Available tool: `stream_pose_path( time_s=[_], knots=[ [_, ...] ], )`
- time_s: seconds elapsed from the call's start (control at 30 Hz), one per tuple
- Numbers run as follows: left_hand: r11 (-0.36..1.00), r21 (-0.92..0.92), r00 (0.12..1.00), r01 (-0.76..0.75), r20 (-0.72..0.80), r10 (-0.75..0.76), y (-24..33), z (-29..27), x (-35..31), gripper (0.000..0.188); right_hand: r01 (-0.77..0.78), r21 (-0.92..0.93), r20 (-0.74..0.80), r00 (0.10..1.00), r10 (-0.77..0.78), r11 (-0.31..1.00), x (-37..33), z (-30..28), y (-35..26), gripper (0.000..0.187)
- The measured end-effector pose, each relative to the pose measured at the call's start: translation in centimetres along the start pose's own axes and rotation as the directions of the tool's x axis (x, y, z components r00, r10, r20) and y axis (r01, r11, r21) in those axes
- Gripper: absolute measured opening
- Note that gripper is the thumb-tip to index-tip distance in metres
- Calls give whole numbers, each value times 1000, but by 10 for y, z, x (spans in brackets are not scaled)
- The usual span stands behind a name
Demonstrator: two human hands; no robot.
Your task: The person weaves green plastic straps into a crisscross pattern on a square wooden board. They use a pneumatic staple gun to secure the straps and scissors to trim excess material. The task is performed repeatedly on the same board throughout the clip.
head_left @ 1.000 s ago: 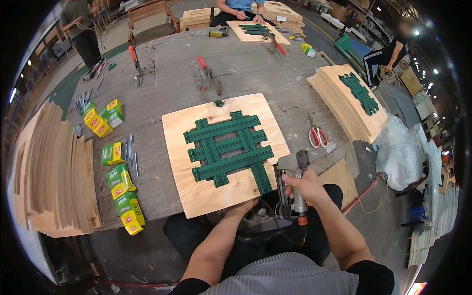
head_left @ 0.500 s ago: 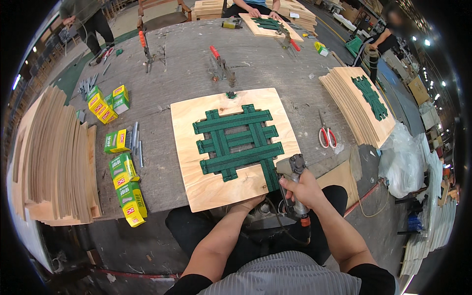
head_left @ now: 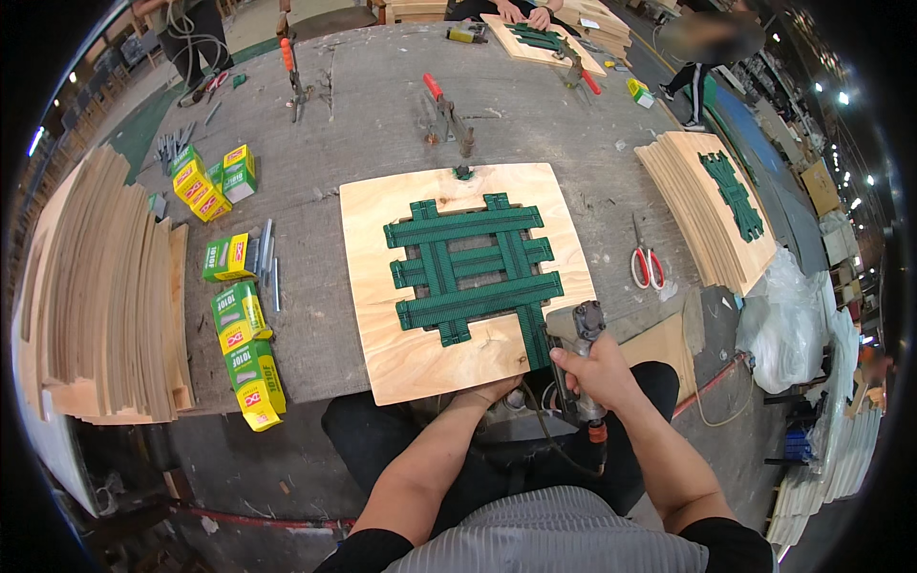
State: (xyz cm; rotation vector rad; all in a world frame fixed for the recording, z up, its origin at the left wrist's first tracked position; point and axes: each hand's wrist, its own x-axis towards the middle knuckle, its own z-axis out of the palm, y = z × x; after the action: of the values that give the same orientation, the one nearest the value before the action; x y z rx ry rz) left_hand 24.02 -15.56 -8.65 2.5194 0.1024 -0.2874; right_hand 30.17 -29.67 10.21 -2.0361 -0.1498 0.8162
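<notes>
A square plywood board (head_left: 449, 371) lies in front of me, overhanging the table's near edge. Green webbing straps (head_left: 478, 298) criss-cross over its central opening, and one strap end (head_left: 533, 336) runs down toward the near edge. My right hand (head_left: 604, 374) is closed round the handle of a pneumatic staple gun (head_left: 577, 329), its head just right of that strap end. A hose hangs from the gun's lower end. My left hand (head_left: 492, 392) reaches under the board's near edge, close to the strap end; its fingers are hidden by the board.
Stacked plywood boards stand at left (head_left: 105, 296) and right (head_left: 702, 215), the right stack topped with a webbed board. Staple boxes (head_left: 250, 382) and staple strips (head_left: 267, 253) lie at left. Red-handled scissors (head_left: 647, 267) and a toggle clamp (head_left: 444, 110) are nearby. A co-worker's hands (head_left: 540, 16) work opposite.
The view has shifted slightly, so the board and table sit a little differently in it. Both hands keep their places at the board's near edge. The person at the far right has moved.
</notes>
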Motion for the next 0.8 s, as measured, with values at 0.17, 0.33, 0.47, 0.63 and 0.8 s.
stream_pose_path(
  time_s=[0.17,0.33,0.47,0.63,0.8],
  knots=[
    [997,58,978,-49,-198,60,-9,14,5,42,10,-19,-4,1000,-10,1000,3,6,-2,17],
    [993,-25,944,-111,-316,98,-7,14,-1,39,1,45,2,1000,-2,999,-3,12,-2,18],
    [988,8,841,-155,-523,136,-18,23,4,37,33,52,27,999,-35,998,2,21,-5,19],
    [983,19,841,-181,-515,164,-12,20,-2,36,1,47,38,999,-3,999,-1,27,2,19],
    [978,32,812,-205,-553,188,-7,13,-5,36,34,68,55,998,-38,997,1,30,10,20]
  ],
)
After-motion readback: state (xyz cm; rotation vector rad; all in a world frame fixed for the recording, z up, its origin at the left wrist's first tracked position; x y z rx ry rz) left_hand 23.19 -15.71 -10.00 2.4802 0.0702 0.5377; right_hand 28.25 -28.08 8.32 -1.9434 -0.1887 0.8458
